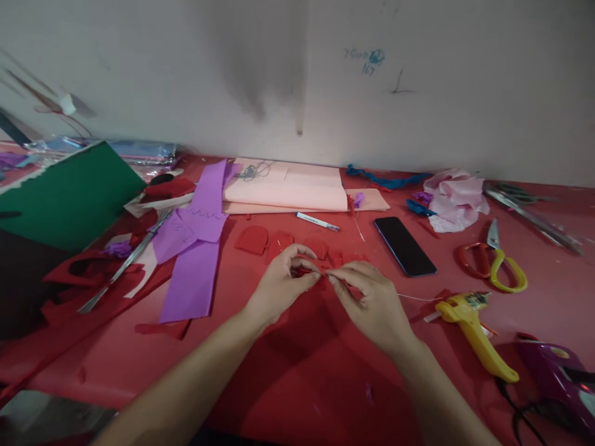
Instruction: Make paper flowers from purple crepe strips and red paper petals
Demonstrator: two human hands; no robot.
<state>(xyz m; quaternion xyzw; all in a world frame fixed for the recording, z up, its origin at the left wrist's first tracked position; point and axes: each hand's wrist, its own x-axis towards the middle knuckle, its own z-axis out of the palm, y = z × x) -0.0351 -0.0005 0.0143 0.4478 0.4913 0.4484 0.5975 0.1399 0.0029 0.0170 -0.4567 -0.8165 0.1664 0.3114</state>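
My left hand (pixel 283 280) and my right hand (pixel 372 303) meet over the middle of the red table (pixel 288 371), fingertips almost touching. Both pinch a small red paper piece (pixel 310 272) between thumb and fingers. A thin wire or thread (pixel 416 298) trails to the right from my right hand. Just beyond the hands lie red cut petal shapes (pixel 253 239) in a row.
Purple paper strips (pixel 195 260), green sheet (pixel 69 195) and a metal ruler (pixel 123 263) lie left. Pink paper (pixel 288 186), a pen (pixel 318 222) and a black phone (pixel 404 246) lie behind. Scissors (pixel 493 263), a yellow glue gun (pixel 478 334) and a purple device (pixel 558 371) sit right.
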